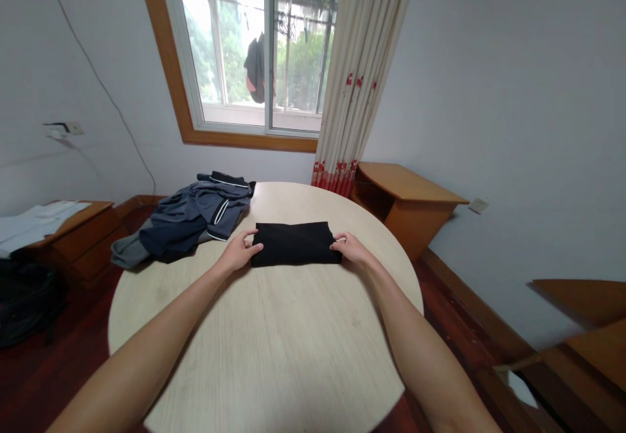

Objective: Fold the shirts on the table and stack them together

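Note:
A black cloth (296, 244), folded into a flat rectangle, lies across the pale round table (288, 342). My left hand (240, 249) grips its left end, thumb on top and the other fingers at the edge. At the right end, my right hand (350, 248) pinches the cloth between thumb and fingers. The fingertips beneath the cloth's edges are partly hidden.
Crumpled grey and dark blue garments (195, 214) lie at the table's back left, partly over its edge. A wooden cabinet (411, 198) stands behind the table on the right, beside a curtain (359, 81). At far left is a wooden drawer unit (83, 244) with papers.

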`<state>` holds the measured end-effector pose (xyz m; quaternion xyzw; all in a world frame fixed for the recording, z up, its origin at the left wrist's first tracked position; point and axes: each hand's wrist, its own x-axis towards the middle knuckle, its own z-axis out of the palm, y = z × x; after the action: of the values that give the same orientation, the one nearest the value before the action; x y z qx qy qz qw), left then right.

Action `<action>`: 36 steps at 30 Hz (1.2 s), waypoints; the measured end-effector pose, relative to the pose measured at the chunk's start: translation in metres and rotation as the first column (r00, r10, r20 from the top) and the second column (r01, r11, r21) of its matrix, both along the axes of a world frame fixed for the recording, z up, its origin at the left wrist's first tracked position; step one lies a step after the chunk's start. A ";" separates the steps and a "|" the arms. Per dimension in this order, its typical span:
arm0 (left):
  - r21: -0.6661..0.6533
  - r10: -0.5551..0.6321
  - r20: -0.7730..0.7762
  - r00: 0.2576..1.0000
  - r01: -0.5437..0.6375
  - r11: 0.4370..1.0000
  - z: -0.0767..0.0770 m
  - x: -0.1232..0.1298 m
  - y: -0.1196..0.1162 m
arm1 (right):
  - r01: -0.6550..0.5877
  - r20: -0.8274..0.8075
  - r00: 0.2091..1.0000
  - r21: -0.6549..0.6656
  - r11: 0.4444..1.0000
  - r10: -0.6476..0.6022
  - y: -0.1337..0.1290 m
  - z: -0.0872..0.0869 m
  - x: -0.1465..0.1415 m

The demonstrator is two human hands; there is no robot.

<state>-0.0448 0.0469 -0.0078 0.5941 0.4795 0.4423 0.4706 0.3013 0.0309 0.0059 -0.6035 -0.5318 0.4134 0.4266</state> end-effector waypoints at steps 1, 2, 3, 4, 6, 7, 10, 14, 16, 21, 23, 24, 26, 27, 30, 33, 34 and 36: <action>-0.003 -0.010 -0.017 1.000 0.010 1.000 -0.001 -0.002 0.000 | -0.017 -0.006 1.000 -0.016 1.000 0.017 -0.001 0.002 0.000; -0.006 -0.022 -0.031 0.999 0.022 1.000 -0.001 -0.003 0.000 | -0.035 -0.028 0.999 -0.031 0.999 0.034 -0.003 0.003 0.000; -0.010 -0.032 -0.045 0.999 0.031 0.999 -0.002 -0.004 0.001 | -0.047 -0.061 0.997 -0.037 0.998 0.045 -0.004 0.005 0.000; -0.019 -0.035 -0.055 0.998 0.034 0.999 -0.002 -0.005 0.001 | -0.051 -0.099 0.994 -0.034 0.998 0.047 -0.005 0.006 0.000; -0.034 -0.025 -0.081 0.996 0.022 0.999 -0.004 -0.006 0.002 | -0.049 -0.150 0.988 -0.019 0.999 0.045 -0.006 0.007 0.001; -0.037 -0.017 -0.098 0.995 0.013 0.999 -0.004 -0.006 0.003 | -0.050 -0.151 0.987 -0.014 0.999 0.048 -0.006 0.006 0.002; -0.035 0.001 -0.169 0.986 -0.007 0.999 -0.002 -0.007 0.004 | -0.051 -0.014 0.999 -0.038 0.998 0.051 -0.004 0.002 0.006; -0.037 -0.001 -0.309 0.951 -0.011 0.999 0.008 -0.010 -0.001 | -0.041 0.205 0.977 -0.051 0.998 0.050 0.000 -0.003 0.013; -0.100 -0.040 -0.377 0.925 0.002 0.995 0.015 -0.013 -0.006 | -0.101 0.219 0.969 -0.083 0.991 0.117 0.001 -0.004 0.017; -0.343 -0.273 -0.390 0.879 0.137 0.929 0.030 -0.018 -0.024 | -0.137 0.286 0.942 -0.153 0.979 0.177 -0.007 0.006 0.023; -0.348 -0.330 -0.360 0.873 0.202 0.915 0.035 -0.018 -0.031 | -0.172 0.238 0.951 -0.128 0.977 0.199 -0.014 0.014 0.023; -0.338 -0.348 -0.353 0.868 0.228 0.913 0.036 -0.017 -0.034 | -0.227 0.174 0.953 -0.127 0.965 0.247 -0.018 0.018 0.022; -0.301 -0.364 -0.368 0.856 0.260 0.917 0.038 -0.016 -0.038 | -0.387 0.009 0.919 -0.161 0.908 0.393 -0.025 0.025 0.022; -0.277 -0.364 -0.384 0.848 0.270 0.922 0.039 -0.015 -0.039 | -0.466 -0.065 0.884 -0.187 0.865 0.463 -0.028 0.028 0.022; -0.216 -0.356 -0.426 0.832 0.288 0.933 0.040 -0.016 -0.040 | -0.567 -0.134 0.823 -0.237 0.789 0.551 -0.031 0.032 0.024; -0.184 -0.336 -0.490 0.805 0.281 0.942 0.044 -0.017 -0.040 | -0.499 -0.030 0.862 -0.227 0.836 0.506 -0.029 0.030 0.030; -0.176 -0.325 -0.514 0.794 0.273 0.946 0.046 -0.017 -0.041 | -0.457 0.025 0.881 -0.218 0.863 0.473 -0.028 0.029 0.032; -0.186 -0.324 -0.536 0.780 0.265 0.946 0.048 -0.016 -0.042 | -0.374 0.141 0.904 -0.198 0.906 0.404 -0.026 0.029 0.036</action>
<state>-0.0613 0.0050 0.0401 0.7404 0.5189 0.1451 0.4018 0.3370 0.0049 0.0348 -0.5532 -0.6415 0.4773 0.2338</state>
